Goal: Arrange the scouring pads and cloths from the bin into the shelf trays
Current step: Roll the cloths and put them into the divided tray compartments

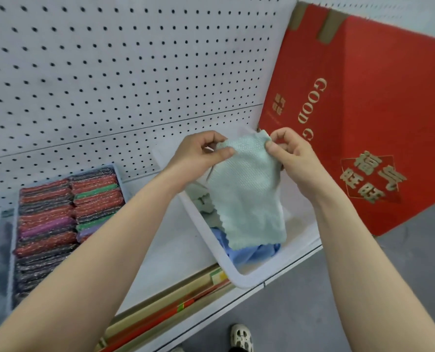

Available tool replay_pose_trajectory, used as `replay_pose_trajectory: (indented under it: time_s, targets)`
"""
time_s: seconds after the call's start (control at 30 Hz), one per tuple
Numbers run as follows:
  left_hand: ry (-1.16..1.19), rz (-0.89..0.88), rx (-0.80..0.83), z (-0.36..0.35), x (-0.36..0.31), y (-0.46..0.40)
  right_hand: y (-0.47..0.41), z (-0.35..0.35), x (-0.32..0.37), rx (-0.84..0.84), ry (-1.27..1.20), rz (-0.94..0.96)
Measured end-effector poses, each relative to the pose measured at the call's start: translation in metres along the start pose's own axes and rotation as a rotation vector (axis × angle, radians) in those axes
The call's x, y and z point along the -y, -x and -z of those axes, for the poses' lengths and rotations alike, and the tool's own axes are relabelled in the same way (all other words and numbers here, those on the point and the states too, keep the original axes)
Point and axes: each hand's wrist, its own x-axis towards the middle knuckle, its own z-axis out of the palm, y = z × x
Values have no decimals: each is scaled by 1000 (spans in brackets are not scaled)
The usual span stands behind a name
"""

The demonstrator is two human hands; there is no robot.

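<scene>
Scouring pads [58, 219] already fill the tray [122, 179] at lower left in two packed rows, so that part looks done. At centre frame, the left hand [198, 153] and right hand [291, 154] each pinch a top corner of a mint green cloth [246, 194], hanging over the white tray [226, 268], where a blue cloth [252, 252] lies; cloths seem to remain.
</scene>
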Motion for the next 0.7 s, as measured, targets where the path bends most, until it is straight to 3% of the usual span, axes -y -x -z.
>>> replay_pose_trajectory:
  time_s: [0.13,0.37,0.57,0.7]
  targets:
    - [-75,-41,2,-3,-17,-3,-14,1,8,264,17,12]
    - [-142,-65,-144,0,-30,-10,-44,21,12,334,-20,107]
    - [-61,-47,-488,10,-21,-13,-63,43,12,563,78,61]
    - [-147,-19,-652,26,-18,-14,-71,58,10,550,171,67]
